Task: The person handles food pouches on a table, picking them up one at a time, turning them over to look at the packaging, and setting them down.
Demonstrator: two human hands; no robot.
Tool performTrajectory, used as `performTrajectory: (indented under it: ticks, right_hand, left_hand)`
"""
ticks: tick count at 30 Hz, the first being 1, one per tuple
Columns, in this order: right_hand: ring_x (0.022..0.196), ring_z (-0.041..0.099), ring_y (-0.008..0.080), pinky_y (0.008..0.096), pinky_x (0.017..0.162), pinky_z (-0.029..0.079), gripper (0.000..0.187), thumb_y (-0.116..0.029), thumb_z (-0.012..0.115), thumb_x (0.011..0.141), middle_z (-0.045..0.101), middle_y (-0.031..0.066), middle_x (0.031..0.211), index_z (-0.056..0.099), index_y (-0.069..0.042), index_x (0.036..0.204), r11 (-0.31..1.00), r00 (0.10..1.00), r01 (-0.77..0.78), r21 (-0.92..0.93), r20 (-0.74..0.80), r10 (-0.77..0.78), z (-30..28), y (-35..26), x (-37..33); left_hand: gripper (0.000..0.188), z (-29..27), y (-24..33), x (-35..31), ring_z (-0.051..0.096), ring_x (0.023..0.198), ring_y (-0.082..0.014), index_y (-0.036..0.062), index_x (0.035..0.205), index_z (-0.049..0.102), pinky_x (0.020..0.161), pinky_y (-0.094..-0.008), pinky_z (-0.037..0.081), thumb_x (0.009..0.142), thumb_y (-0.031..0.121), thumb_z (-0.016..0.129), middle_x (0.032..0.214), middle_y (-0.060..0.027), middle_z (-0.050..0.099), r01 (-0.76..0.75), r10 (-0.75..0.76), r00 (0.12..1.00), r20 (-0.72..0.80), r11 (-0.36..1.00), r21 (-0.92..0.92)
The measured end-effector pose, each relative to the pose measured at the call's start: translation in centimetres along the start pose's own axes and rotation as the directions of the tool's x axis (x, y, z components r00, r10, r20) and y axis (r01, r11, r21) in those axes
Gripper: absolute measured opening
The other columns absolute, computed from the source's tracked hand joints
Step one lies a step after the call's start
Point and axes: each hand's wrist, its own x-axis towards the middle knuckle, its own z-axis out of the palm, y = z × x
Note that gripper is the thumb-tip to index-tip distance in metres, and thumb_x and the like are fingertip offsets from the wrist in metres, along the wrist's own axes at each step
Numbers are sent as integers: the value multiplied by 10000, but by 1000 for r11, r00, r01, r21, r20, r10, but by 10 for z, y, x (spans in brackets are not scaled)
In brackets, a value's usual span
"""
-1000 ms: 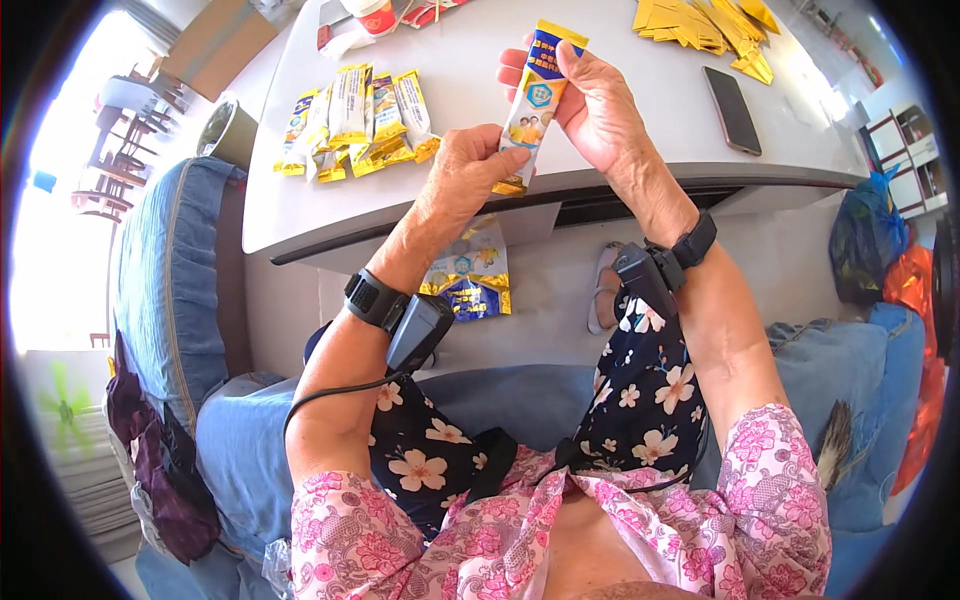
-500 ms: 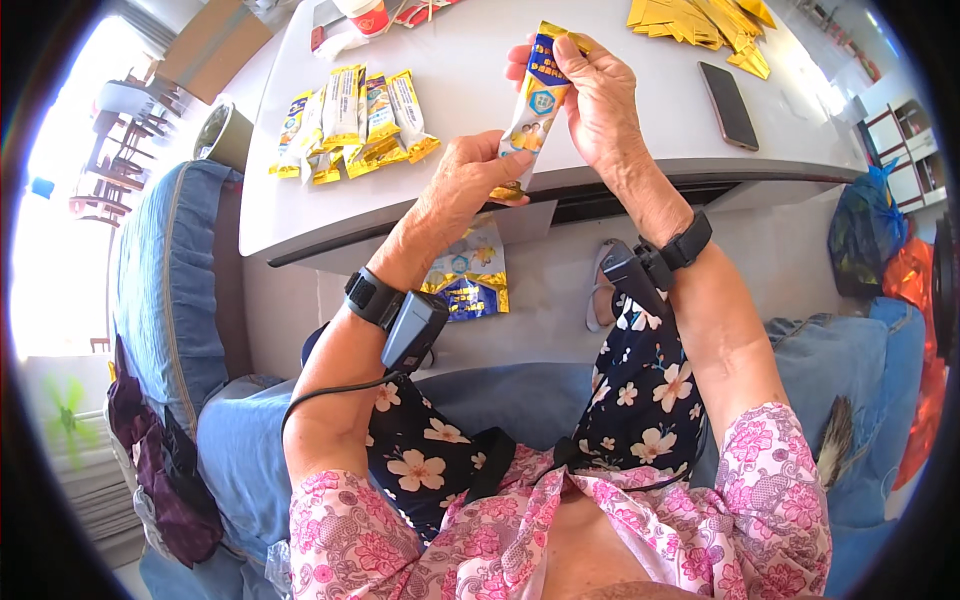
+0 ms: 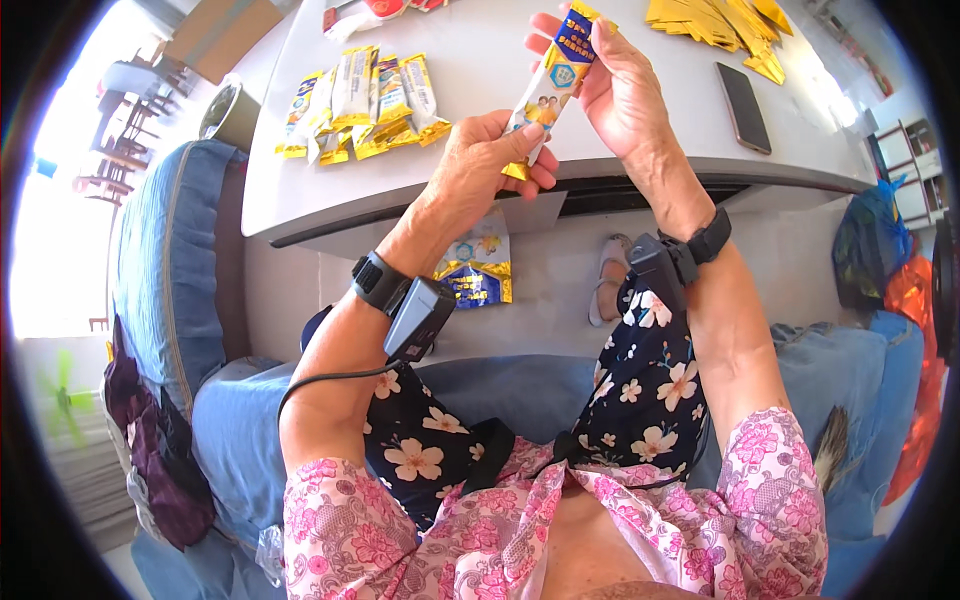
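Fingers of both hands pinch one long yellow-and-blue sachet [image 3: 548, 80] — the left hand [image 3: 478, 170] grips its lower end, the right hand [image 3: 620, 85] its upper end, holding it tilted above the grey table [image 3: 480, 110]. More sachets [image 3: 365, 100] lie in a row on the table to the left, a dark phone [image 3: 745, 95] to the right, and a blue-and-gold pouch [image 3: 478, 270] on the floor below.

On the table [image 3: 480, 110]: sachets [image 3: 365, 100] at left, phone [image 3: 743, 93] at right, more packets [image 3: 715, 22] behind it; a bag [image 3: 478, 270] lies on the floor below.
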Motion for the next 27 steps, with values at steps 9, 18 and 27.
performTrajectory:
  ticks: [9,18,27]
  right_hand:
    - [889,595,176,307,748,504,266,-141,567,870,603,92,1008,514,-1,1090,860,896,-423,-285,9,444,11,21,-15]
    - [824,617,159,342,712,526,328,-149,642,815,615,59,924,524,-19,1092,747,953,-299,-594,-229,199,-33,-7,3]
    - [952,592,247,322,797,486,487,-168,649,770,581,214,1070,474,65,1161,-400,921,-146,-905,24,-390,-123,-5,20]
  left_hand:
    - [394,-10,-7,5,622,688,-183,-57,1012,543,550,-265,529,904,322,534,832,-127,609,-14,11,1000,-21,985,-172]
    - [310,-57,17,5,546,910,-341,-7,910,599,737,-450,450,803,283,616,935,-193,574,228,812,503,-297,207,951]
    - [271,-131,15,6,517,976,-400,-41,955,599,824,-473,419,743,127,577,1015,-254,556,420,611,655,-445,195,886]
